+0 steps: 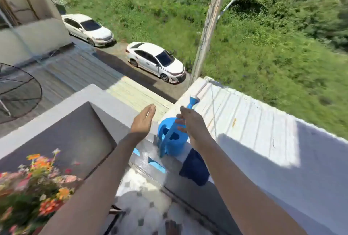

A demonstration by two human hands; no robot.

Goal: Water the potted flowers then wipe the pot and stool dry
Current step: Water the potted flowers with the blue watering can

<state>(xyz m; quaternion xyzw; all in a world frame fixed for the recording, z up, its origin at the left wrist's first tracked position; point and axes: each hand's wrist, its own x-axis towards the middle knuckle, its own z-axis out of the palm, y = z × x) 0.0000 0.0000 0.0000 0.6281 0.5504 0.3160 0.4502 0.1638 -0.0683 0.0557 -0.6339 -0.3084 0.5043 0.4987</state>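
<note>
The blue watering can [170,139] stands on the narrow balcony ledge [148,156] above a drop to the roofs and cars below; a clumsy nudge could, I judge, tip it over the edge, or slop water onto the dark blue cloth [194,168] draped just beside it; motion blur hints at haste. The right hand [190,121] reaches forward, fingers curled at the can's top handle, though whether they have closed on it I cannot tell; the left hand [143,119] hovers open and empty, palm inward, just left of the can. The potted flowers [35,182] sit low at left, well apart.
</note>
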